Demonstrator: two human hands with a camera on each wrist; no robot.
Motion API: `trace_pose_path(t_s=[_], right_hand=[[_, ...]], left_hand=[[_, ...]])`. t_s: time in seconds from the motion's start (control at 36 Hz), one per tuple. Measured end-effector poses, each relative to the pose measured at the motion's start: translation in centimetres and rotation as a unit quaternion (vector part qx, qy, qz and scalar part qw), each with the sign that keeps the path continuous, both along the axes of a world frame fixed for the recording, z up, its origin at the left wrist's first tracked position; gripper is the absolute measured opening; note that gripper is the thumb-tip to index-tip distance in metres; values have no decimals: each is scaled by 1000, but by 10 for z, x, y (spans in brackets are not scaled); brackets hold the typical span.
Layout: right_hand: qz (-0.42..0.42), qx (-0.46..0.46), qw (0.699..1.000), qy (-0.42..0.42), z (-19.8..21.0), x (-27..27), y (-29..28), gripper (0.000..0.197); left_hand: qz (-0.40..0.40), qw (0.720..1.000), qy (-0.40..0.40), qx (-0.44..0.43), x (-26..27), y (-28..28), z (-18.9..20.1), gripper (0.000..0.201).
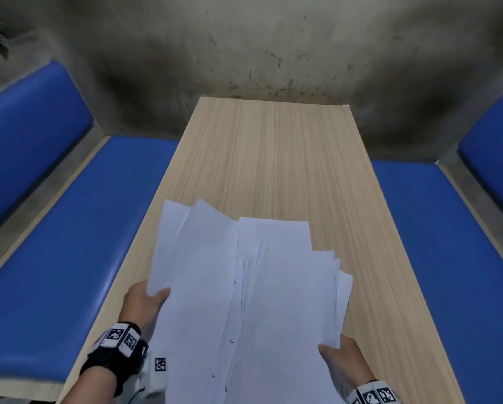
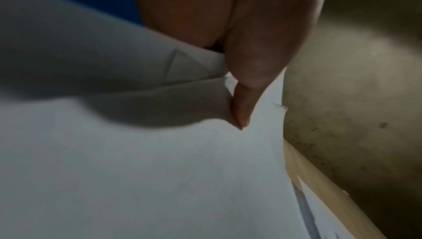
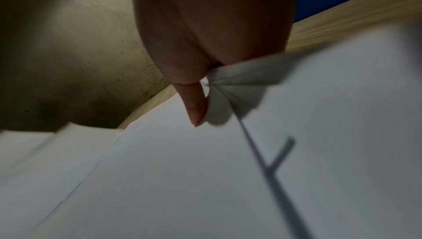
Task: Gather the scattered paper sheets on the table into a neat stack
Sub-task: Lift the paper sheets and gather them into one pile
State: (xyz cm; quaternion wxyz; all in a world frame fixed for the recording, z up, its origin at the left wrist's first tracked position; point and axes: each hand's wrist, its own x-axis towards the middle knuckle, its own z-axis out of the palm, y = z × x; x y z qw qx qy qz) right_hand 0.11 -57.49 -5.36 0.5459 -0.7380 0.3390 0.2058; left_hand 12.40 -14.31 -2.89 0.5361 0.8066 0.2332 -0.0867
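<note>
A fanned bundle of several white paper sheets (image 1: 244,287) is held over the near end of the wooden table (image 1: 273,158). My left hand (image 1: 145,301) grips the bundle's left edge, thumb on top. My right hand (image 1: 340,357) grips its right edge, thumb on top too. The sheets are uneven, with corners sticking out at the far side. In the left wrist view the left thumb (image 2: 246,87) presses the sheets (image 2: 160,170) and buckles their edge. In the right wrist view the right thumb (image 3: 194,102) pinches the creased paper (image 3: 205,170). The fingers under the sheets are hidden.
Blue padded benches (image 1: 78,237) (image 1: 436,228) run along both sides of the table. A stained concrete wall (image 1: 244,48) stands behind the table's far end. No loose sheet shows on the far half of the table top.
</note>
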Motion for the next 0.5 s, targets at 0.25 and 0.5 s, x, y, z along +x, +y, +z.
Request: trace_pose_path(t_s=[0.25, 0.5], right_hand=[[26, -20, 999, 2, 22, 1, 6, 16], [21, -11, 1000, 1, 19, 2, 6, 20]], left_hand=[[-69, 964, -182, 182, 18, -19, 114, 17], [-100, 914, -370, 134, 14, -36, 205, 11]])
